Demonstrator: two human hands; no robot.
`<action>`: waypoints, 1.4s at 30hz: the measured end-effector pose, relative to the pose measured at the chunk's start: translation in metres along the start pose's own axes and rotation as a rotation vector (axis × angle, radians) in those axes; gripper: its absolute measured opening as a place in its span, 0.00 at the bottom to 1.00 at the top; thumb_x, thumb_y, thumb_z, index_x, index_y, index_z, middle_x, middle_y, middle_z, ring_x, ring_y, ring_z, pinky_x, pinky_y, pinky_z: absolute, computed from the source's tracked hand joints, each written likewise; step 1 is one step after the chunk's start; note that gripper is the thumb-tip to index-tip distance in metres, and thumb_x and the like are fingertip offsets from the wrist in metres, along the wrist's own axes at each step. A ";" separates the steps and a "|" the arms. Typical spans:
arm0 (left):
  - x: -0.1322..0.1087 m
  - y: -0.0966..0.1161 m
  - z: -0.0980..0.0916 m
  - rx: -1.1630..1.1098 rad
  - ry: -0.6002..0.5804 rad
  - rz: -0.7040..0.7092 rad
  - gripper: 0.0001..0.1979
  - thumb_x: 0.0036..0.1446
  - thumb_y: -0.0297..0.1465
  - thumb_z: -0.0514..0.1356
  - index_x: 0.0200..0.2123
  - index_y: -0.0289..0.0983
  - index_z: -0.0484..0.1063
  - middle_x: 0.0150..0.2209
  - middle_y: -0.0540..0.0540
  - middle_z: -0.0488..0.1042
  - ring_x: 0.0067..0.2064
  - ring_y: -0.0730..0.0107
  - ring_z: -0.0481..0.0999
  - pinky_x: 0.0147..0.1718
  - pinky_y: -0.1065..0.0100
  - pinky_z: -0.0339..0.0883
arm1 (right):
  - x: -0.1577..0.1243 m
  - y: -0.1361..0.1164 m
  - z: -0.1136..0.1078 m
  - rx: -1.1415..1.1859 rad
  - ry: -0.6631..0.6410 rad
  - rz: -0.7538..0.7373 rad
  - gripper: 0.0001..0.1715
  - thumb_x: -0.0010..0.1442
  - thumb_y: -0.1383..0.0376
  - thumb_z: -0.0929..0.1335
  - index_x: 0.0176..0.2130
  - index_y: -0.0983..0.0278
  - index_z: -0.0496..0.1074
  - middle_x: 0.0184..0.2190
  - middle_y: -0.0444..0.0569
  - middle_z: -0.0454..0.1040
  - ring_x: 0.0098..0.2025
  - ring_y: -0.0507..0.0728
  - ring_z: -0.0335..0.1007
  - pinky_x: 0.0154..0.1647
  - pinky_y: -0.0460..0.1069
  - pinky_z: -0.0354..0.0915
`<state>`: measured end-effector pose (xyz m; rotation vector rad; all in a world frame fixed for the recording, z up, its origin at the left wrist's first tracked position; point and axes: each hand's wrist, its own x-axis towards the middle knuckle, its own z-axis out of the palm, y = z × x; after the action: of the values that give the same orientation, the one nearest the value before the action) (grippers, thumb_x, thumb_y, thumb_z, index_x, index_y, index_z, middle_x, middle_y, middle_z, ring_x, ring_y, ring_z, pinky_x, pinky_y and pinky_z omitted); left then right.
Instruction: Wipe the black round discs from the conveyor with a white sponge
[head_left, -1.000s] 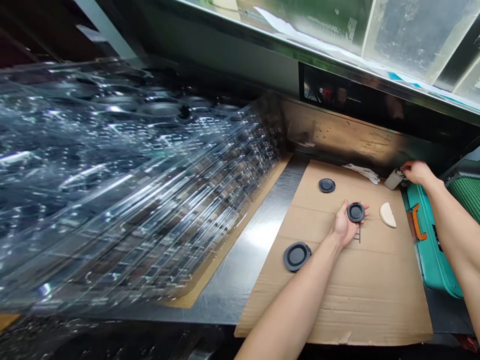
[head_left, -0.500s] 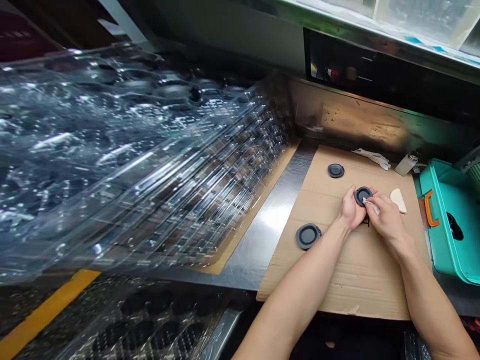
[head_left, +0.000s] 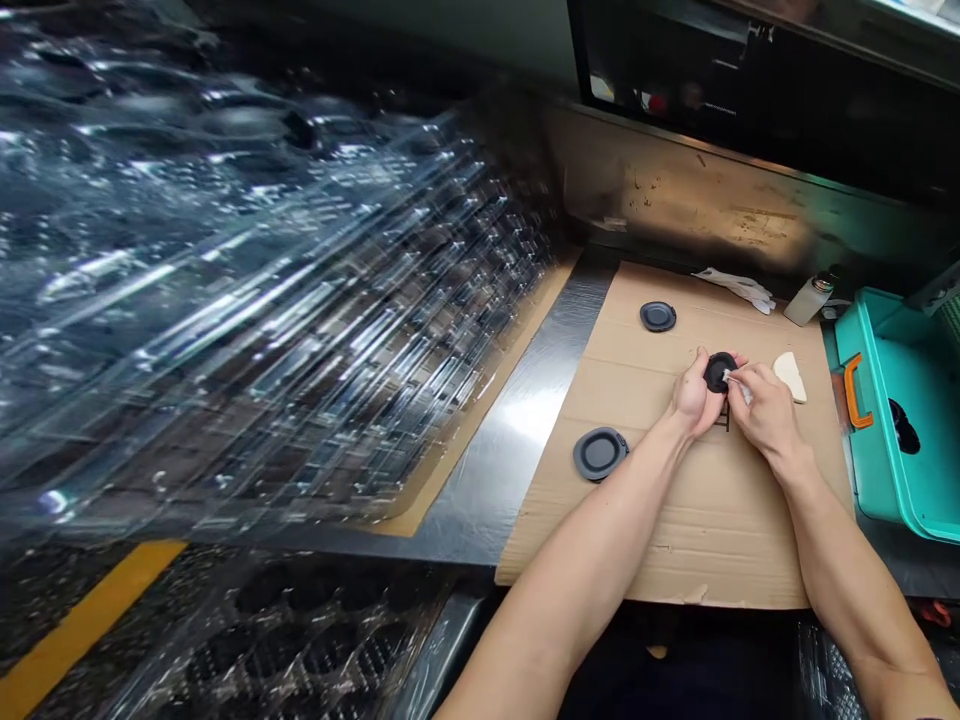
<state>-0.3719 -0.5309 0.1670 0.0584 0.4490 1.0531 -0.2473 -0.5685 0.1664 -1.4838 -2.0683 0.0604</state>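
My left hand [head_left: 694, 397] grips a small round black disc [head_left: 719, 371] above a sheet of cardboard [head_left: 675, 520]. My right hand [head_left: 759, 410] pinches a small white piece against the face of that disc; I cannot make out what the piece is. Two more black discs lie on the cardboard: a larger one [head_left: 600, 453] to the left of my hands and a smaller one [head_left: 658, 316] farther back. A pale half-round piece [head_left: 791, 375] lies just right of my right hand.
A tall stack of clear plastic trays [head_left: 247, 270] fills the left side on a steel bench [head_left: 517, 420]. A teal bin with an orange handle [head_left: 892, 420] stands at the right. A small bottle [head_left: 808, 298] and a white rag [head_left: 739, 287] lie at the back.
My right hand left the small bottle at the back right and came to the disc in my left hand, where it now presses a white piece. The view tilted downward.
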 end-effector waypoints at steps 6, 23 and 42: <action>0.001 0.002 -0.001 -0.029 0.023 -0.002 0.26 0.75 0.42 0.45 0.44 0.30 0.77 0.47 0.31 0.82 0.58 0.51 0.78 0.61 0.52 0.69 | 0.000 0.003 0.001 0.022 0.010 0.005 0.13 0.69 0.63 0.65 0.47 0.60 0.79 0.42 0.54 0.78 0.43 0.60 0.76 0.46 0.54 0.72; -0.004 -0.001 0.002 -0.004 0.030 0.010 0.27 0.76 0.41 0.44 0.43 0.30 0.78 0.45 0.33 0.82 0.57 0.54 0.79 0.61 0.55 0.69 | 0.001 0.002 -0.004 -0.030 -0.050 0.002 0.13 0.68 0.65 0.65 0.44 0.61 0.80 0.43 0.54 0.79 0.45 0.62 0.75 0.48 0.55 0.71; -0.006 -0.001 0.001 0.038 0.074 0.035 0.27 0.75 0.42 0.45 0.40 0.30 0.78 0.42 0.35 0.82 0.49 0.59 0.82 0.53 0.60 0.73 | 0.002 -0.003 -0.009 0.123 0.007 0.002 0.13 0.67 0.63 0.65 0.41 0.60 0.80 0.40 0.52 0.80 0.44 0.60 0.76 0.46 0.53 0.71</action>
<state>-0.3733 -0.5361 0.1695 0.0618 0.5368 1.0840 -0.2454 -0.5702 0.1759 -1.4099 -2.0194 0.1797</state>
